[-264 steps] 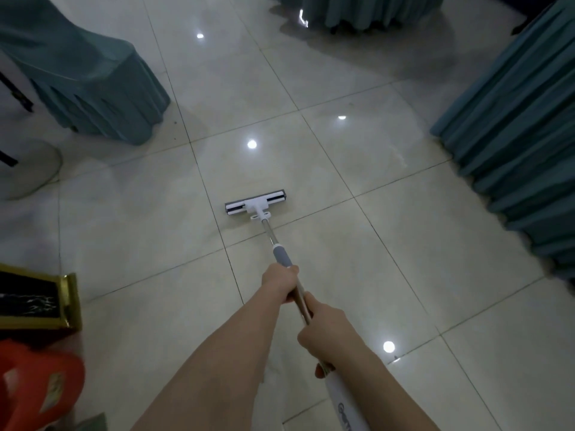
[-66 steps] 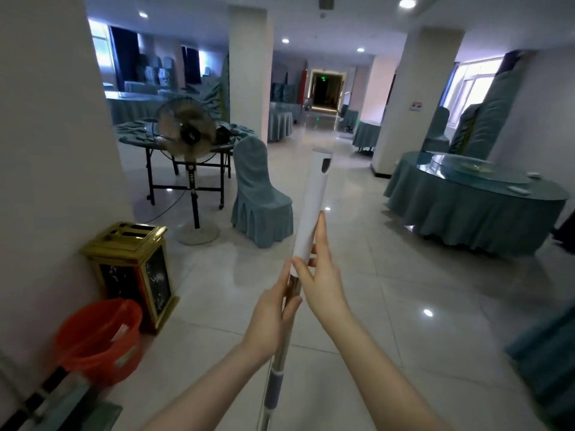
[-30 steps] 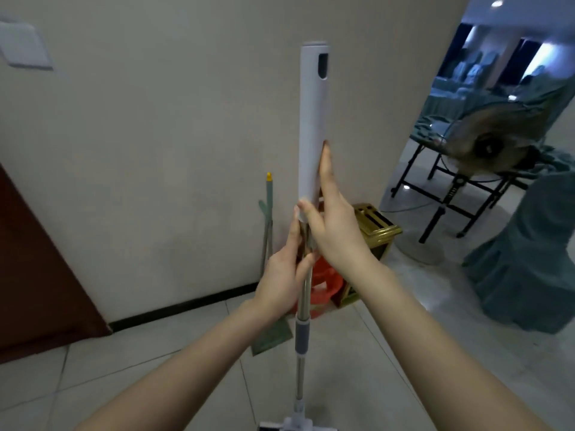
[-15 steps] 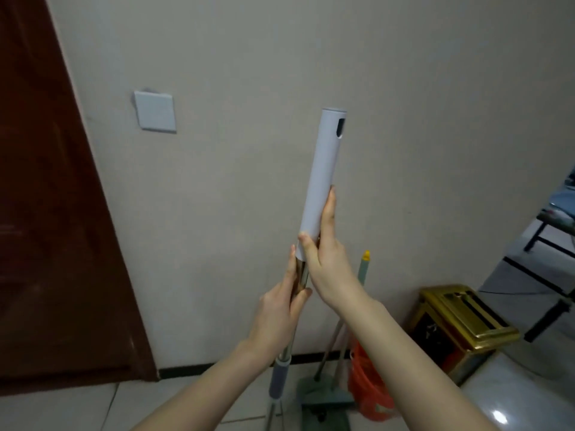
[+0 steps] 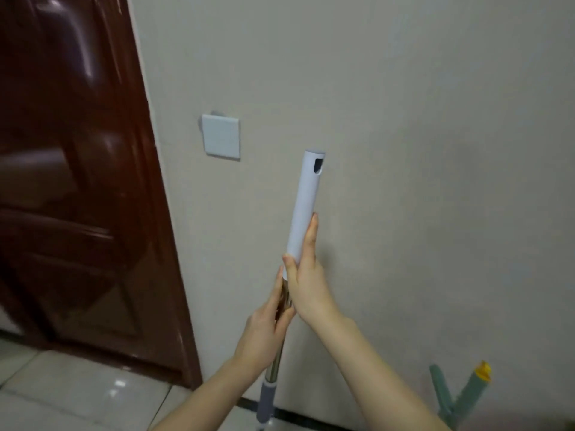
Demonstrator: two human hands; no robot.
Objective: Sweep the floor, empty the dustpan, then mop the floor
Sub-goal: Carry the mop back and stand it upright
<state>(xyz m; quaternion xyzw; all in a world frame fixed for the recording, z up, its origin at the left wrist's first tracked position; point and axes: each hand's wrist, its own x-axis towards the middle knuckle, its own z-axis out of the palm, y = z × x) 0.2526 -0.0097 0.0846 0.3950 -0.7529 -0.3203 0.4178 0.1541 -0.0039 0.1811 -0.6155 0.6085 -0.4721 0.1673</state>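
I hold the mop (image 5: 306, 197) upright in front of a beige wall. Its white upper handle points up, its metal shaft and grey sleeve run down out of the frame, and its head is out of view. My right hand (image 5: 306, 284) grips the base of the white handle with a finger stretched up along it. Just below, my left hand (image 5: 264, 334) is wrapped around the metal shaft. At the bottom right, the green handles of the broom and dustpan (image 5: 460, 396) lean near the wall, one with a yellow tip.
A dark red-brown door (image 5: 71, 181) fills the left side. A white switch plate (image 5: 221, 136) sits on the wall (image 5: 435, 150) beside it. A black skirting strip runs along the wall's foot above pale glossy floor tiles (image 5: 62, 396).
The view has swung left along the wall: the door now fills more of the left, while the gold bin and red bucket have left the frame. Both hands keep the same grip on the upright mop.
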